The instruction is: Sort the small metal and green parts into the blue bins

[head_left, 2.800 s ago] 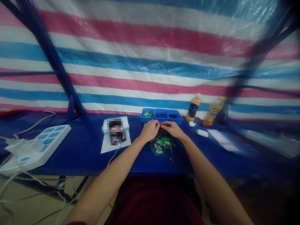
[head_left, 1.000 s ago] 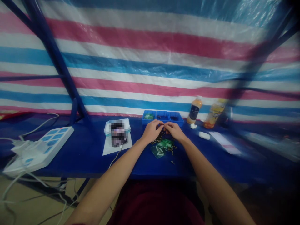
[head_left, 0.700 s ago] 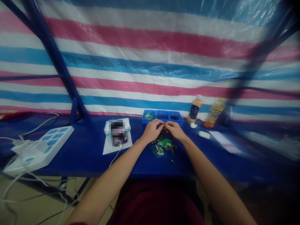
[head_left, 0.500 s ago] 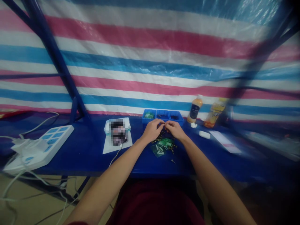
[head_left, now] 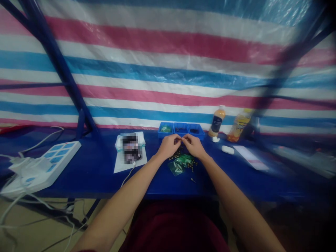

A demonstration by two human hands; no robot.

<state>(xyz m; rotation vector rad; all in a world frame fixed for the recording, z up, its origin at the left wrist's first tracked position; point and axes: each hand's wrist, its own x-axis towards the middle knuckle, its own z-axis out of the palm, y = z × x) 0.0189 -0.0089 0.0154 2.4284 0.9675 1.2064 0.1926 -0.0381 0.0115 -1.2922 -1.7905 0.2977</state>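
Note:
My left hand and my right hand meet fingertip to fingertip above the blue table, both closed in a pinch. Whatever they hold between them is too small to make out. Just beyond the fingers stand blue bins side by side, one with green-looking pieces and the others with small dark parts. Below the hands lies a clear bag with whitish pieces in it, beside green plastic packaging. Small brass-coloured parts are scattered around it. A single small metal piece lies nearer the table's front edge.
Two drink bottles stand at the back right, near a white case and a pale flat card. Left are papers with a blurred-out item and a cable. A white power strip with plugs lies farther left.
Both hands have shifted slightly left, and the right fingers sit closer against the left ones. The whole view has moved a little; the things on the table lie as before.

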